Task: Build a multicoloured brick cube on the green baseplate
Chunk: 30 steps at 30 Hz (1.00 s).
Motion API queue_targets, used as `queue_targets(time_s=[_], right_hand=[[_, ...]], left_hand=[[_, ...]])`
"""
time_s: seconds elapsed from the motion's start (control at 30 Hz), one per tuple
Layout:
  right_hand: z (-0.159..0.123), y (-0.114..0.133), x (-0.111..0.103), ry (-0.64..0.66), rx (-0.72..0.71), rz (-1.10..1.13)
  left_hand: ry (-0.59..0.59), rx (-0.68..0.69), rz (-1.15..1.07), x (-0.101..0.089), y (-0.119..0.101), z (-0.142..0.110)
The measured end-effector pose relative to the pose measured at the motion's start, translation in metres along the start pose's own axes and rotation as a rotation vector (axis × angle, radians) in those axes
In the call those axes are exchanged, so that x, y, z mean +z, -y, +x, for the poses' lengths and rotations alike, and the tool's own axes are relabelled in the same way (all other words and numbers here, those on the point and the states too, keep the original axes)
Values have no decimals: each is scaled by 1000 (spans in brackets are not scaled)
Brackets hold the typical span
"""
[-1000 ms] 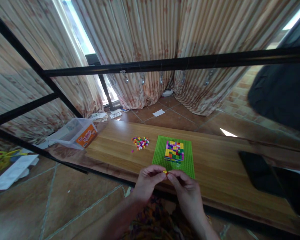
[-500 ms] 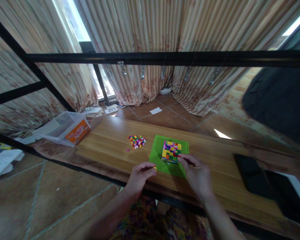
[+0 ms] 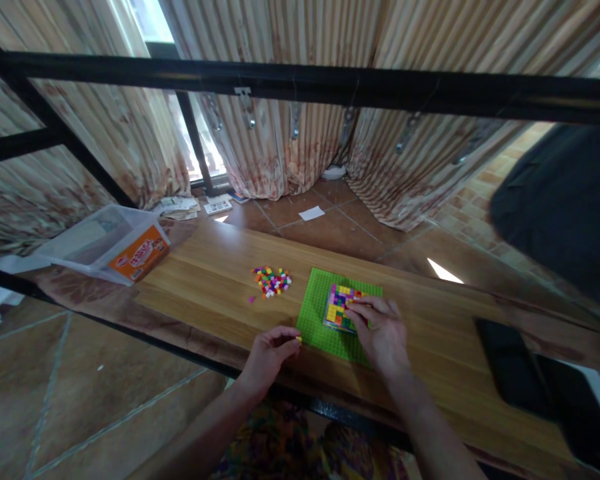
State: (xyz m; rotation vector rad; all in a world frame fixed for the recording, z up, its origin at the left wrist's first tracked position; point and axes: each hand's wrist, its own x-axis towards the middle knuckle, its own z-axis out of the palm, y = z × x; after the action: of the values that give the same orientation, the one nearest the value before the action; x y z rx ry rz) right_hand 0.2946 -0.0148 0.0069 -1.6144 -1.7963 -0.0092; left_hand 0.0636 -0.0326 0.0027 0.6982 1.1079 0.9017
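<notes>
A green baseplate lies on the wooden table. On it stands a square block of many-coloured small bricks. My right hand rests on the block's right side with its fingers pressed onto the top; what is under the fingertips is hidden. My left hand sits at the table's near edge, left of the plate, and pinches a small yellow brick. A loose pile of coloured bricks lies left of the plate.
A clear plastic box with an orange label stands at the table's far left end. A black flat object lies on the right. A black metal frame bar crosses overhead. A dark-clothed person is at the right.
My hands have parted from a joined pinch near the front edge. The right hand moved onto the brick block. The left hand stayed low, holding a yellow brick.
</notes>
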Motion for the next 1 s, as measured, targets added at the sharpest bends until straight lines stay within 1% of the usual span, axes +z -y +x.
queue_targets(time_s=[0.23, 0.4, 0.5, 0.67, 0.83, 0.93, 1.0], right_hand=[[2, 1, -1, -19, -26, 66], [3, -1, -3, 26, -59, 93], [3, -1, -5, 36, -44, 106], [1, 3, -3, -13, 10, 71], [-1, 6, 0, -34, 77, 74], [-3, 7, -1, -26, 57, 61], [-3, 7, -4, -48, 25, 46]], left_hand=[[8, -4, 32, 0, 6, 4], [13, -25, 37, 1, 8, 2], [17, -22, 44, 1, 8, 2], [16, -18, 50, 1, 8, 2], [8, -22, 65, 1, 7, 3], [5, -22, 68, 1, 7, 2], [7, -22, 73, 1, 7, 2]])
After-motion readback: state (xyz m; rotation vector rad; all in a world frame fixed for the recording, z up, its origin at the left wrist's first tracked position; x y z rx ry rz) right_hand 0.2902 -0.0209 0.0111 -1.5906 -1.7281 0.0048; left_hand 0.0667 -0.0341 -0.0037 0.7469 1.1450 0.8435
